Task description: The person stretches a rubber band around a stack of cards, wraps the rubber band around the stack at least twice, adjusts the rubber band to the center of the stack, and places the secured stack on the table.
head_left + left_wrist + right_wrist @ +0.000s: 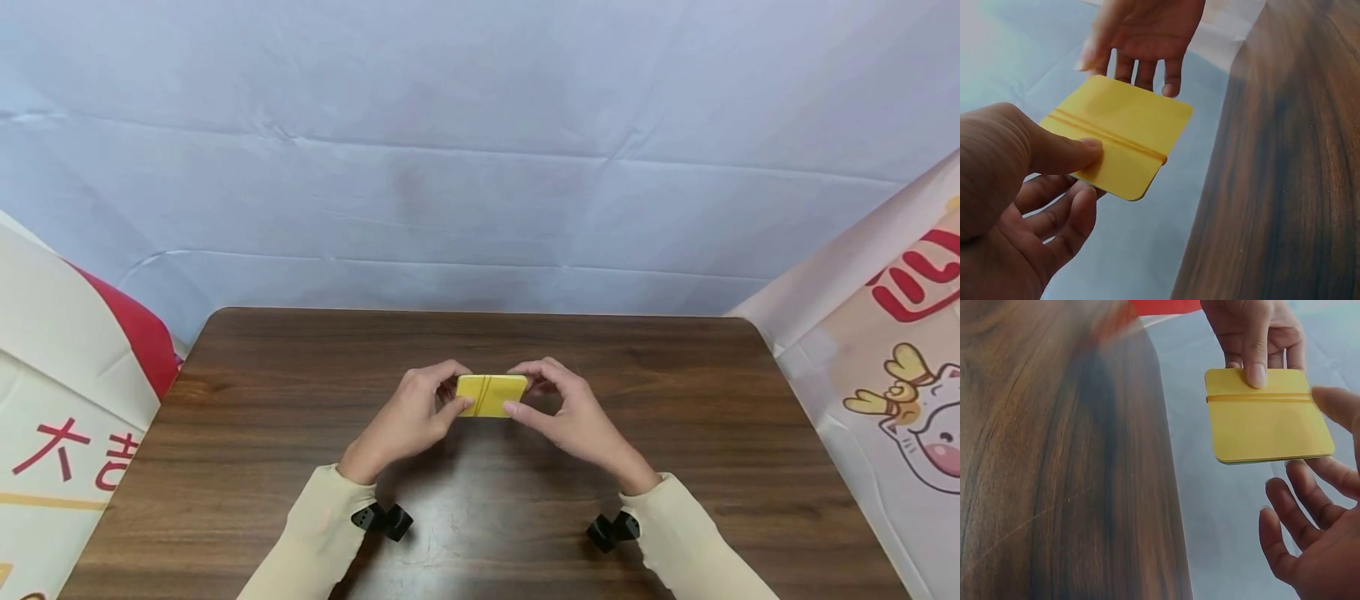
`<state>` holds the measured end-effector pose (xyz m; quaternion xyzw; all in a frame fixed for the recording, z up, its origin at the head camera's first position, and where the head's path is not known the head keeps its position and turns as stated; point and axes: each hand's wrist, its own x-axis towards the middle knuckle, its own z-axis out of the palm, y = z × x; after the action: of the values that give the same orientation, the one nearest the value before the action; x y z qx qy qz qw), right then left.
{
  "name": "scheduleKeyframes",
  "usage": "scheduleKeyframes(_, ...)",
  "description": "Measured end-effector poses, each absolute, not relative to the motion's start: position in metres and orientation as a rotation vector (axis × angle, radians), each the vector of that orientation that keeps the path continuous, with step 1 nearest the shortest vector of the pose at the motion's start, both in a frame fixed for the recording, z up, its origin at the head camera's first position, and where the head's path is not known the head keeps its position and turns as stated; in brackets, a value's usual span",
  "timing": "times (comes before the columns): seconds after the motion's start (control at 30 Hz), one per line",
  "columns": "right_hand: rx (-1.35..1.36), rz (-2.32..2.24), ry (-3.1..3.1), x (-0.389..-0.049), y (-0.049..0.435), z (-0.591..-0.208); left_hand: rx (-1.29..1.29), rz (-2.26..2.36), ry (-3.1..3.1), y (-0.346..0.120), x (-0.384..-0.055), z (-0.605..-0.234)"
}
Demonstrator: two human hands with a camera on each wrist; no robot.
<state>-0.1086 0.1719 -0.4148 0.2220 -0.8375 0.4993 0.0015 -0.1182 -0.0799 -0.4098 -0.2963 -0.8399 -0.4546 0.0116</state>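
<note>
A square yellow card stack with rounded corners is held up over the table, in front of the body. A doubled yellow-orange rubber band runs across it, nearer the left side. My left hand pinches its left edge, the thumb flat on the face and the fingers behind. Around the opposite edge is my right hand, its thumb right at the edge and its loosely bent fingers spread below. A thin green layer shows along the stack's lower edge in the right wrist view.
Below the hands lies a dark brown wooden table with rounded far corners. Pale cloth hangs behind it, and printed cloths stand at the left and right sides. Black wrist cameras sit at both cream sleeves.
</note>
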Motion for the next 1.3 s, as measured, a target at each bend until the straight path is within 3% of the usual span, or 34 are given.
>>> scheduleKeyframes(0.43,0.852,0.832,-2.748,-0.113,0.165,-0.424,-0.786,-1.804,-2.595,-0.080,-0.130,-0.430)
scheduleKeyframes(0.73,0.837,0.788,-2.833,-0.118,0.165,-0.427,-0.773,-2.011,-2.584,-0.083,-0.135,-0.436)
scheduleKeyframes(1.1,0.761,0.827,-2.970,-0.128,0.163,-0.442,-0.801,-0.994,-3.009,-0.080,-0.129,-0.440)
scheduleKeyframes(1.3,0.796,0.779,-3.011,-0.139,0.160,-0.455,-0.802,-0.784,-3.021,-0.078,-0.131,-0.446)
